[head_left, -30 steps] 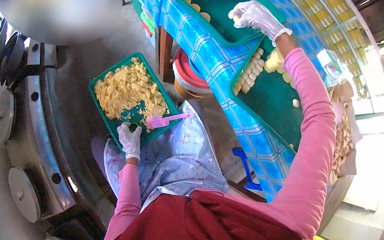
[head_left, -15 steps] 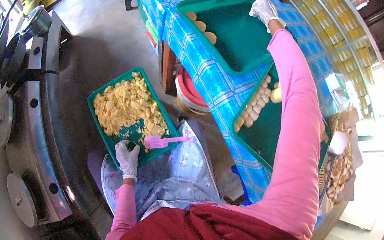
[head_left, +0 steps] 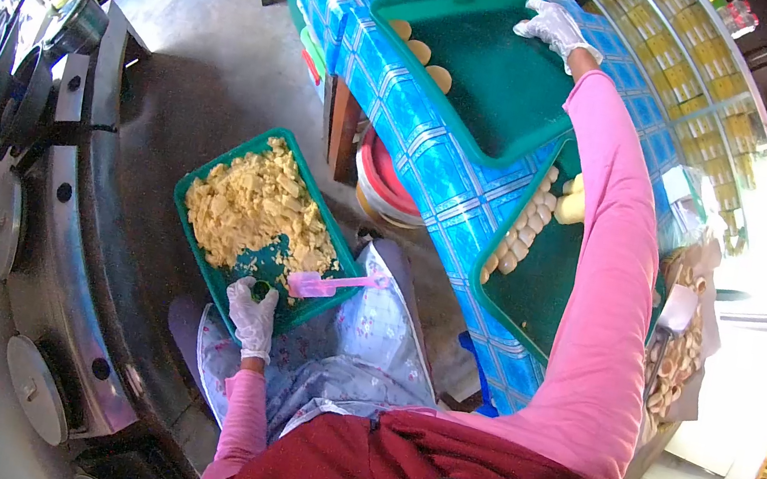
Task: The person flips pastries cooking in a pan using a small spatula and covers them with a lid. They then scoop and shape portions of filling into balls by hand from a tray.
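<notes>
My left hand [head_left: 251, 315], in a clear glove, is at the near edge of a green tray [head_left: 188, 253] by my lap. Its thumb and fingers curl around a small dark-green round thing [head_left: 261, 290], whose kind I cannot make out. Crumbly pale-yellow filling [head_left: 258, 203] fills much of this tray. A pink spatula [head_left: 320, 285] lies across its right side. My right arm stretches to the table, where my gloved right hand [head_left: 555, 31] is over the far edge of another green tray [head_left: 495, 147], fingers apart. Several round dough pieces [head_left: 419, 51] line that tray's left side.
A blue checked cloth [head_left: 416, 169] covers the table. A nearer green tray [head_left: 536, 296] holds small dough balls [head_left: 522, 230] and a larger dough piece [head_left: 572, 206]. A lidded bucket [head_left: 389, 175] stands below. Stove equipment [head_left: 66, 197] is at left, a glass case [head_left: 694, 83] at right.
My right hand's fingers have spread at the tray's far edge. The view has shifted slightly, so the table appears further right. My left hand stays at the filling tray.
</notes>
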`<action>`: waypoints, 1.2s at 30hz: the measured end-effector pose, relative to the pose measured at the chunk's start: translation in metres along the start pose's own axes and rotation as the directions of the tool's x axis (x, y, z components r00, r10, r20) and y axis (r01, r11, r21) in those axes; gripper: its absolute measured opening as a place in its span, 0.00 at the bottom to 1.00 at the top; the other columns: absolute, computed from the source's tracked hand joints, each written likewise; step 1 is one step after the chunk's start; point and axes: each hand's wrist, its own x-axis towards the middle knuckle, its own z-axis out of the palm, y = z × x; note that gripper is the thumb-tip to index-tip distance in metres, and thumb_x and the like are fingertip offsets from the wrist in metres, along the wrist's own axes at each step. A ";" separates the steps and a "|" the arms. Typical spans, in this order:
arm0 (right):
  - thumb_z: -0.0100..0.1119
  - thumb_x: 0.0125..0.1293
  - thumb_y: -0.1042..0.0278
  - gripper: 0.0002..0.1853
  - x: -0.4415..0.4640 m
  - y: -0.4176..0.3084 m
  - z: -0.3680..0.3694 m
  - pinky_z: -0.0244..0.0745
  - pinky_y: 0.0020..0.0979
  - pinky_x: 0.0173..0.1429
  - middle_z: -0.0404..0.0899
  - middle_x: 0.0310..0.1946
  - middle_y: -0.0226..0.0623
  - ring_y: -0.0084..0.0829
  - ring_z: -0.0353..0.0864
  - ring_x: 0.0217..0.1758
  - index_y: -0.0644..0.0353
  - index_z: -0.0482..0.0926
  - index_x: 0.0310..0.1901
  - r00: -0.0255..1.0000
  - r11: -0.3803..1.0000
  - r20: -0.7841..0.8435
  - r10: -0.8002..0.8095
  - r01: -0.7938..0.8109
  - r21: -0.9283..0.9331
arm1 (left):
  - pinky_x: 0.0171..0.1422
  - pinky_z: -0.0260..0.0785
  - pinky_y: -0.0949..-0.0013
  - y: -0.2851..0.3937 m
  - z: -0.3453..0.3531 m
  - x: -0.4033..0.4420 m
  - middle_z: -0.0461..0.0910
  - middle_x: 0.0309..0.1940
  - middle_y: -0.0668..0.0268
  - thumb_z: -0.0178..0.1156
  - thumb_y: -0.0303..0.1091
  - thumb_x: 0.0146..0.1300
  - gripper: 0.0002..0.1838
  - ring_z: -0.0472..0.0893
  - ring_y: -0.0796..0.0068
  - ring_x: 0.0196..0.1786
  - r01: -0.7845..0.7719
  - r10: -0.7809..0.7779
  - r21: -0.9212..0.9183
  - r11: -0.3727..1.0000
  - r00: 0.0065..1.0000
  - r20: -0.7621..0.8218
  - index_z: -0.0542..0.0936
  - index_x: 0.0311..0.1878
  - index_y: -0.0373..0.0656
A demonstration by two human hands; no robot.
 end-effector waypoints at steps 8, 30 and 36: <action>0.67 0.52 0.60 0.24 0.009 -0.010 0.004 0.76 0.44 0.57 0.83 0.50 0.51 0.50 0.82 0.53 0.55 0.84 0.53 0.997 0.997 -0.060 0.042 -0.046 -0.068 | 0.55 0.70 0.57 -0.010 0.005 0.000 0.75 0.44 0.55 0.72 0.32 0.49 0.22 0.76 0.52 0.49 -0.011 0.011 -0.035 0.999 1.000 -0.011 0.75 0.46 0.39; 0.63 0.60 0.63 0.16 -0.206 -0.254 -0.019 0.72 0.39 0.60 0.83 0.44 0.44 0.43 0.80 0.52 0.64 0.82 0.45 0.223 0.100 -0.157 -0.962 0.824 0.557 | 0.53 0.70 0.55 -0.011 0.008 0.004 0.77 0.42 0.52 0.74 0.36 0.47 0.23 0.77 0.50 0.47 -0.011 0.010 -0.015 1.000 1.000 -0.018 0.79 0.45 0.37; 0.60 0.56 0.65 0.14 -0.282 -0.404 0.090 0.80 0.41 0.45 0.86 0.37 0.49 0.47 0.86 0.41 0.65 0.86 0.39 0.070 0.192 0.465 -0.882 0.956 0.220 | 0.51 0.68 0.53 -0.027 0.015 0.007 0.77 0.39 0.49 0.74 0.35 0.47 0.21 0.76 0.46 0.44 -0.151 0.149 -0.037 0.988 0.988 -0.040 0.77 0.41 0.36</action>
